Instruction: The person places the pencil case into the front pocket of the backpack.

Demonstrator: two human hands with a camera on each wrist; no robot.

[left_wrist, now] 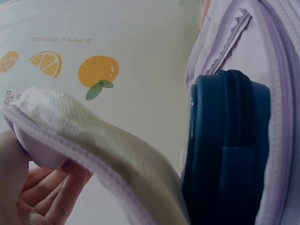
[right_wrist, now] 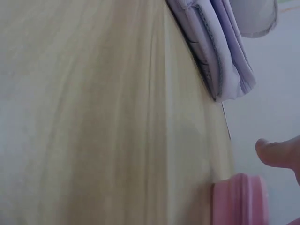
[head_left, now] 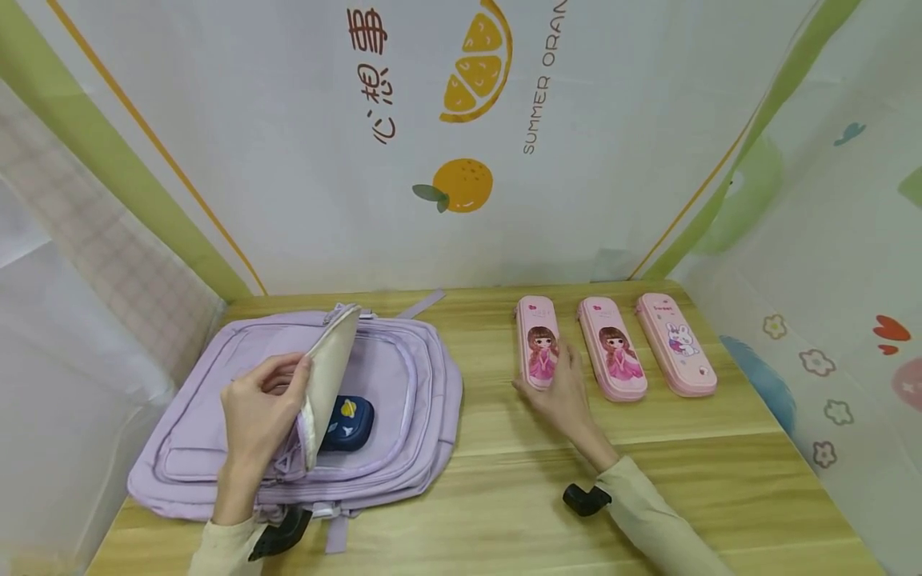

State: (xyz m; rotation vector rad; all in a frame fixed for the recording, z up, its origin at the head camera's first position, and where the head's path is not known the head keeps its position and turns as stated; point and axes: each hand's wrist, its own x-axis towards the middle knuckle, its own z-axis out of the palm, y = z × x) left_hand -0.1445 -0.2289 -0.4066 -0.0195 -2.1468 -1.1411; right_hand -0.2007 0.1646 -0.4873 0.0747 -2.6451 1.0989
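A lilac backpack (head_left: 238,368) lies flat on the table. My left hand (head_left: 262,408) pinches the edge of its front-pocket flap (head_left: 333,364) and holds it lifted, the pale lining showing. Inside the pocket sits a dark blue zippered case (head_left: 351,422) with a planet on it; the left wrist view shows the blue case (left_wrist: 225,150) from its side. My right hand (head_left: 565,400) is over the near end of a pink pencil case (head_left: 536,324) with a doll picture. In the right wrist view the thumb (right_wrist: 276,153) stands apart from the pink case (right_wrist: 239,201).
To the right lie a second pink doll pencil case (head_left: 611,336) and a pink rabbit pencil case (head_left: 673,340). Printed cloth (head_left: 310,200) hangs at the back and sides of the wooden table (head_left: 504,504). A backpack strap (head_left: 336,534) reaches toward the front.
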